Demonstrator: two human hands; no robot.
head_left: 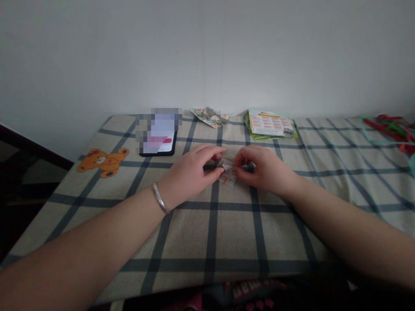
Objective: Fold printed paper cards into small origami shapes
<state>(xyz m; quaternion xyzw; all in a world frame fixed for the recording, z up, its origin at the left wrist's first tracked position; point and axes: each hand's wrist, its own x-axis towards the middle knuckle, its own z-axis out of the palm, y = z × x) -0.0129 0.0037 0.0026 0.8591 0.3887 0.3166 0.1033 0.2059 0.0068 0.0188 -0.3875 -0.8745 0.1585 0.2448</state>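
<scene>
Near the middle of the checked cloth, a small folded piece of printed paper (229,178) sits between my two hands. My left hand (193,170), with a silver bracelet (159,198) at the wrist, has its thumb and fingers closed on the paper's left side. From the right, my right hand (264,167) pinches the other side with thumb and bent fingers. Some of the paper is hidden behind the fingertips, so its folds are hard to make out.
Behind my hands lie a crumpled printed sheet (212,119) and a stack of printed cards (272,125) by the wall. A phone (158,144) and a bear cutout (103,162) are on the left. Colourful strips (394,127) lie at the far right.
</scene>
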